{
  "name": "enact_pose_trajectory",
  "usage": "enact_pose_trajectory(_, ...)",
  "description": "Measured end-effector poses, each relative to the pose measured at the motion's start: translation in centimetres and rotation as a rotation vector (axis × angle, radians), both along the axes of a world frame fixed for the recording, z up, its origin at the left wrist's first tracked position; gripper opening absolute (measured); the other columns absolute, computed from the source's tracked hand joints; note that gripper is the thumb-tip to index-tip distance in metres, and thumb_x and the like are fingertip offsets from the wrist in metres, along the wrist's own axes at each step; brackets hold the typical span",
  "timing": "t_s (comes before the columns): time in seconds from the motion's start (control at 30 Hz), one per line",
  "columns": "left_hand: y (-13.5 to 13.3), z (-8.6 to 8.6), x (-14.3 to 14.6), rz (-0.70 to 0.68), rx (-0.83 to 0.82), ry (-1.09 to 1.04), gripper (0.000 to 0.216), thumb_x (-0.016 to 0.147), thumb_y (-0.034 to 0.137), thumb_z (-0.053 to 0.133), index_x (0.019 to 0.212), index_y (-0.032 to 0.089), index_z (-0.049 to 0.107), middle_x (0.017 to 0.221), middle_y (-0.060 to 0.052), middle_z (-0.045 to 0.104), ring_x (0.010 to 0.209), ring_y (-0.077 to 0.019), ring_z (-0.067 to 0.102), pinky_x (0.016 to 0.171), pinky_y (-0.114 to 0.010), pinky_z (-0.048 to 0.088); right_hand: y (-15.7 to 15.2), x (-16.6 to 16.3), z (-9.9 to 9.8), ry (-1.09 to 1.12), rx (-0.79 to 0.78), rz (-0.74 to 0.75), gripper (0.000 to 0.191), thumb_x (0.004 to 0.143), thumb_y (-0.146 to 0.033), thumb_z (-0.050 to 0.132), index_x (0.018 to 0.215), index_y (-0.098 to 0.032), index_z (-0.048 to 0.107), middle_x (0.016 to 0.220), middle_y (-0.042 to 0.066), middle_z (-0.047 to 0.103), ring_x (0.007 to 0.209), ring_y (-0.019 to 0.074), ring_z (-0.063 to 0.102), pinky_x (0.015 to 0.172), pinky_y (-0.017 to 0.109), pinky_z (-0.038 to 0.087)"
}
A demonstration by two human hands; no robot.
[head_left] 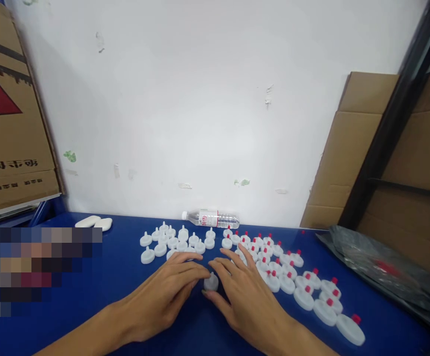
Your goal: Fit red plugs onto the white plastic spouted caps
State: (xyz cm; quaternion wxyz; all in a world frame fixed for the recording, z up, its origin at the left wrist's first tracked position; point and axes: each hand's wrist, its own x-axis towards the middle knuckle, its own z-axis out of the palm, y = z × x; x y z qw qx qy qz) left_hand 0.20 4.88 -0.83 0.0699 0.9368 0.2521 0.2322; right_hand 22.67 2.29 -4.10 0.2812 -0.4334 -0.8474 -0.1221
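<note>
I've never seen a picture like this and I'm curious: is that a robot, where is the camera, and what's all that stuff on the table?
There's no robot here. These are a person's own bare hands, the left hand and the right hand. The one picture comes from a camera worn on that person's head, looking forward and down.

On the blue table are plain caps to the left and red-tipped caps to the right, all white with little spouts. Behind them a bottle lies on its side.

Between the hands sits one cap with no red tip. I can't tell whether the fingers are holding it.
</note>
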Motion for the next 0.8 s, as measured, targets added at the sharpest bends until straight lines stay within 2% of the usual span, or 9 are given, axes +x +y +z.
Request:
enact_pose_trajectory(0.17, 0.7, 0.5, -0.7, 0.158, 0.085, 0.039, 0.026, 0.102, 0.013, 0.04, 0.107, 0.021, 0.064, 0.1, -0.007, 0.064, 0.102, -0.0244, 0.053, 0.09, -0.041, 0.048, 0.1, 0.1, -0.4, -0.053, -0.037, 0.009, 0.02, 0.097, -0.038, 0.063, 0.109, -0.022, 0.068, 0.104, 0.004, 0.073, 0.125, 0.0295, 0.058, 0.118, 0.057, 0.031)
enact_pose_trajectory(0.33, 0.8, 0.8, -1.0, 0.25, 0.15, 0.165, 0.018, 0.097, 0.018, 0.047, 0.084, 0.019, 0.06, 0.086, -0.006, 0.058, 0.09, -0.0254, 0.049, 0.087, -0.045, 0.043, 0.2, 0.0, 0.0, -0.059, -0.042, 0.003, 0.023, 0.097, -0.032, 0.062, 0.117, -0.021, 0.066, 0.1, 0.004, 0.073, 0.122, 0.0284, 0.059, 0.117, 0.056, 0.033)
enact_pose_trajectory(0.57, 0.2, 1.8, -1.4, 0.162, 0.127, 0.262, 0.015, 0.086, 0.01, 0.053, 0.076, 0.02, 0.055, 0.081, -0.004, 0.057, 0.085, -0.0242, 0.05, 0.084, -0.04, 0.042, -0.1, -0.2, 0.1, -0.067, -0.001, 0.027, 0.023, 0.096, -0.03, 0.063, 0.117, -0.021, 0.067, 0.096, 0.004, 0.073, 0.117, 0.0271, 0.061, 0.117, 0.055, 0.033)
enact_pose_trajectory(0.8, 0.1, 2.3, -2.0, 0.143, 0.022, 0.254, 0.021, 0.076, 0.001, 0.057, 0.082, 0.022, 0.058, 0.083, -0.001, 0.06, 0.085, -0.0221, 0.054, 0.078, -0.034, 0.042, -0.3, -0.5, 0.4, -0.074, 0.018, 0.049, 0.021, 0.095, -0.027, 0.063, 0.114, -0.019, 0.068, 0.092, 0.006, 0.072, 0.107, 0.0272, 0.063, 0.11, 0.054, 0.04)
